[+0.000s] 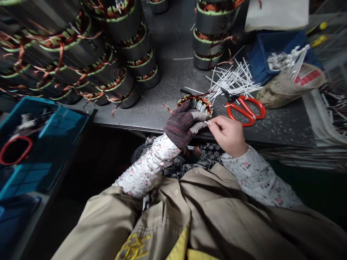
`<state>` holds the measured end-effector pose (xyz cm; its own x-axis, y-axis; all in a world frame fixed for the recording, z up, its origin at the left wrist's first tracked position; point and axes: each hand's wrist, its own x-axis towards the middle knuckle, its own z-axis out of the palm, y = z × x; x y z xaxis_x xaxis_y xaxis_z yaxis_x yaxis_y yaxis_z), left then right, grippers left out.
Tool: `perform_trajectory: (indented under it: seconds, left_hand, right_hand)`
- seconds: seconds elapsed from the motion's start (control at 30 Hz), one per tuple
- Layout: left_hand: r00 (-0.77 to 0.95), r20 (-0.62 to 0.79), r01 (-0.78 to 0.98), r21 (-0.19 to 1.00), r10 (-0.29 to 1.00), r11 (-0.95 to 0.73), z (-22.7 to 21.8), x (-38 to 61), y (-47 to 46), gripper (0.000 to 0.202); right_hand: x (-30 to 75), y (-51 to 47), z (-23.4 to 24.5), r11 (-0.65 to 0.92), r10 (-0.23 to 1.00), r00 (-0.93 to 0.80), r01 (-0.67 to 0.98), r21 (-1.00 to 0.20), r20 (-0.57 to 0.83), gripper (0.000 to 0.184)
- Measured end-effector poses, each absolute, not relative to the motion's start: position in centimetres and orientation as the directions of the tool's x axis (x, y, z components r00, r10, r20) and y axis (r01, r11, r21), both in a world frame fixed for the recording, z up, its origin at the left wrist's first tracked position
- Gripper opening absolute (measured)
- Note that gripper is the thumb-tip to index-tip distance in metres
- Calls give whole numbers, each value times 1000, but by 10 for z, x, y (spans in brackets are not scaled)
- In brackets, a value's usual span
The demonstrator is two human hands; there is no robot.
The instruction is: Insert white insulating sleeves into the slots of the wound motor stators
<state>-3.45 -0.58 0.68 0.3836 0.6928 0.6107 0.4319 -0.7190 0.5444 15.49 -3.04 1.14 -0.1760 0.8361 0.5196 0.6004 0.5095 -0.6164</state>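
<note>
A motor stator (200,105) with copper windings and a pale green rim sits near the table's front edge. My left hand (182,124), in a dark knitted glove with pale fingertips, grips it and covers its near side. Just to the right, my bare right hand (228,134) is closed in a pinch on the end of a thin white strip (207,122), close to my left fingertips. The strip's other end is hidden. Behind the stator lies a loose pile of white strips (233,80). Scissors (246,111) with red handles rest right of my right hand.
Stacked stators (142,59) crowd the left side, and another stack (208,39) stands at the back. On the right are a blue bin (261,54) and a tilted cup (287,86) holding white ties. A teal crate (54,141) sits at lower left.
</note>
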Motion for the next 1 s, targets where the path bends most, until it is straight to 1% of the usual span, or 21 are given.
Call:
perform_trajectory:
  seconds: [0.07, 0.17, 0.23, 0.3, 0.33, 0.4, 0.43, 0.5, 0.57, 0.63, 0.67, 0.73, 0.8, 0.9, 0.97, 1.0]
  left_hand:
    - [409, 593, 437, 540, 693, -720, 8, -35, -6, 25]
    - [429, 603, 462, 494, 673, -737, 8, -35, -5, 24]
    - [438, 615, 479, 458, 656, -749, 8, -35, -6, 23]
    - [448, 619, 498, 427, 646, -755, 10, -35, -7, 21]
    - [451, 615, 512, 416, 647, -752, 11, -34, -8, 21]
    - [455, 614, 524, 400, 645, -752, 13, -33, -10, 19]
    - [449, 617, 528, 400, 646, -749, 14, -33, -11, 20]
    - [437, 626, 532, 399, 646, -747, 16, -34, -12, 23]
    - [457, 636, 536, 360, 622, -763, 16, -37, -11, 26]
    - [498, 643, 540, 296, 582, -788, 14, -41, -9, 26]
    - [514, 646, 537, 271, 564, -799, 13, -42, -9, 25]
    - [526, 650, 531, 253, 549, -809, 9, -41, -9, 23]
    - [520, 652, 541, 249, 552, -803, 6, -35, -11, 21]
    - [514, 641, 592, 216, 570, -776, 3, -17, -17, 20]
    - [521, 606, 636, 194, 601, -747, 3, -8, -20, 20]
    - [527, 588, 649, 189, 614, -737, 4, -5, -21, 21]
  right_hand:
    - [153, -26, 10, 487, 847, -163, 619, -616, 505, 25]
    - [151, -27, 16, 459, 867, -149, 611, -645, 476, 24]
    - [152, -30, 24, 447, 883, -184, 612, -652, 432, 29]
    - [155, -35, 33, 441, 897, -249, 554, -706, 365, 32]
    - [157, -38, 38, 427, 903, -264, 483, -764, 338, 32]
    - [164, -41, 45, 398, 911, -228, 271, -877, 343, 29]
    - [166, -42, 47, 397, 910, -195, 161, -903, 365, 26]
    - [169, -43, 48, 404, 900, -178, -8, -915, 399, 23]
    - [168, -45, 44, 336, 889, -282, -136, -932, 362, 29]
    - [168, -50, 40, 192, 891, -370, -218, -957, 263, 34]
    - [169, -53, 39, 137, 905, -363, -243, -960, 221, 34]
    - [172, -58, 40, 101, 941, -288, -271, -957, 180, 30]
    - [172, -52, 44, 141, 955, -212, -295, -945, 209, 30]
    - [160, -21, 46, 233, 939, -171, -320, -919, 297, 32]
    - [150, 5, 41, 265, 936, -157, -275, -924, 315, 36]
    - [146, 14, 37, 273, 940, -150, -209, -939, 307, 36]
